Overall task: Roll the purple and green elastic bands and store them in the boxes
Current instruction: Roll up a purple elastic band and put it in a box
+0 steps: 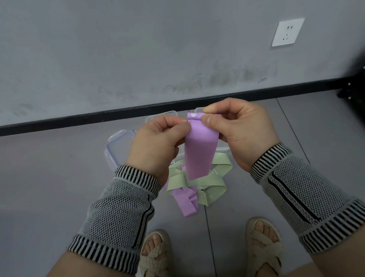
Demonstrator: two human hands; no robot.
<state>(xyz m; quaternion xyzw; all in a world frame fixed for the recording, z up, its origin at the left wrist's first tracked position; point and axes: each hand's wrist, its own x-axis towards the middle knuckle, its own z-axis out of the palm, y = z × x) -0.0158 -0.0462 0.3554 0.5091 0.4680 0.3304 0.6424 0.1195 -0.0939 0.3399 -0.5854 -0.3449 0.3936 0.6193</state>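
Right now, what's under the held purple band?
Under the purple band: green bands and another purple band tangled on the floor. Clear boxes are partly covered by both hands.

A purple elastic band hangs flat and upright, a wide matte strip with its top edge folded over, raised above the floor in front of the boxes. Below it, on the floor, green elastic bands lie in a loose tangle of pale loops, one showing small printed marks. A second purple band lies among them, crossing over itself at the near left of the heap. Beyond the heap sit clear plastic boxes: one open at the far left with its lid tilted, others largely hidden at the middle and right.
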